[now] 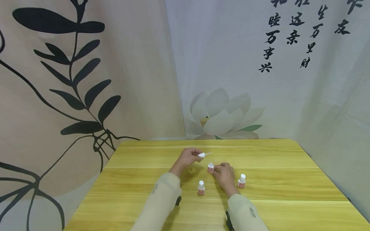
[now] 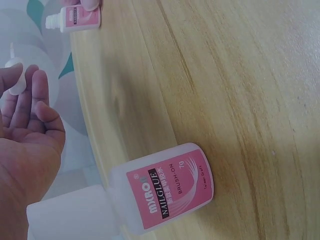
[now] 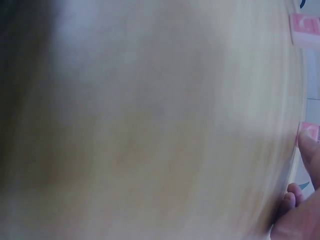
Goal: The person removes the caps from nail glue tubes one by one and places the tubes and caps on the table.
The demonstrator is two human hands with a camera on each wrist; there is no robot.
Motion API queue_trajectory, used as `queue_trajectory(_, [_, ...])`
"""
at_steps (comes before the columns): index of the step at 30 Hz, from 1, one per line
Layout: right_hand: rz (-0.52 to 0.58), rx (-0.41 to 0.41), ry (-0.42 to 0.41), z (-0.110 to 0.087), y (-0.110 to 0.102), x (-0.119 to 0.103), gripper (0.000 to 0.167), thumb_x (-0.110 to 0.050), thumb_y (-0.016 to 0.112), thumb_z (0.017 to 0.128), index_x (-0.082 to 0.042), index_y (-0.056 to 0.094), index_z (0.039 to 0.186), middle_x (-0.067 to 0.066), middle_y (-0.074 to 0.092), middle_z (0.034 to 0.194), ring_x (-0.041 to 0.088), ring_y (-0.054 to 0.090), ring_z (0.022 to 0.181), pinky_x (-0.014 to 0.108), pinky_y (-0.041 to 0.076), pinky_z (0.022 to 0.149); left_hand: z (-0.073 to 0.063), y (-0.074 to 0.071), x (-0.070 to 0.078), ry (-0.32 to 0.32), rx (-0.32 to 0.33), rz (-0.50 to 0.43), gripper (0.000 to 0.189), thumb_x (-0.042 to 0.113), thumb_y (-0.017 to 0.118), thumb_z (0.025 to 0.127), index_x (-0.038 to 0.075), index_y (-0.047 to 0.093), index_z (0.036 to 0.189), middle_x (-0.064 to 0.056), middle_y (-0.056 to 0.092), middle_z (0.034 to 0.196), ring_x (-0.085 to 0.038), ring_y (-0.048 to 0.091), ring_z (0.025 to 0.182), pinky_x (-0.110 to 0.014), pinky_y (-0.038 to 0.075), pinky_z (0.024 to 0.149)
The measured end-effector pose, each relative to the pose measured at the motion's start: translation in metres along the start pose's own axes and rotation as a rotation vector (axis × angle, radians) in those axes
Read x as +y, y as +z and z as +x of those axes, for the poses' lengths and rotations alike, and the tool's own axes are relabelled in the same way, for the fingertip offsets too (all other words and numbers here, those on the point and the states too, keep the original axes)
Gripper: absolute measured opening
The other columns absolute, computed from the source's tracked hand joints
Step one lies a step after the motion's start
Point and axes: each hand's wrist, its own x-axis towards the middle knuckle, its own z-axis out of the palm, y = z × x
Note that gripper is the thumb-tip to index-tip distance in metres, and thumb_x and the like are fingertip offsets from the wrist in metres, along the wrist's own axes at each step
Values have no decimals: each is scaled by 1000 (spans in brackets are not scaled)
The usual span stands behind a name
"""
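My left hand (image 1: pixel 187 158) pinches a white brush cap (image 1: pixel 201 155) above the table, its thin brush pointing to the right. In the left wrist view the cap (image 2: pixel 19 82) sits between thumb and fingers. My right hand (image 1: pixel 224 176) grips a small nail glue bottle (image 1: pixel 210 168) that stands upright on the table. Its bare white neck shows in the left wrist view, where fingertips hold the pink-labelled bottle (image 2: pixel 82 18). At the edge of the right wrist view, the thumb of my right hand (image 3: pixel 300 215) presses on the pink label (image 3: pixel 311 131).
Two capped nail glue bottles stand upright on the wooden table (image 1: pixel 138 179): one bottle (image 1: pixel 201 188) between my forearms, another bottle (image 1: pixel 241 181) right of my right hand. Behind the table's far edge hangs a printed curtain (image 1: pixel 144 80).
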Motion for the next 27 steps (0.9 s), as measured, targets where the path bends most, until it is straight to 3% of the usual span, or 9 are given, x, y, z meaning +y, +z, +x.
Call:
queue_trajectory(10, [-5,3,0,1,1,0,22,-20,74,90,-5,75,105,26,51,131,44,44,118,56,39,96,-2,0,2,4,-10,-11,26,6,72,87,1,69,113,-6,71,99,-20,65,92,-51,47,96])
queue_trajectory(27, [-3,13,-3,2,2,2,22,-23,75,89,-6,76,103,26,52,130,43,45,117,55,39,95,1,3,1,-3,4,-8,23,3,71,85,0,67,108,-7,72,97,-20,66,91,-49,49,93])
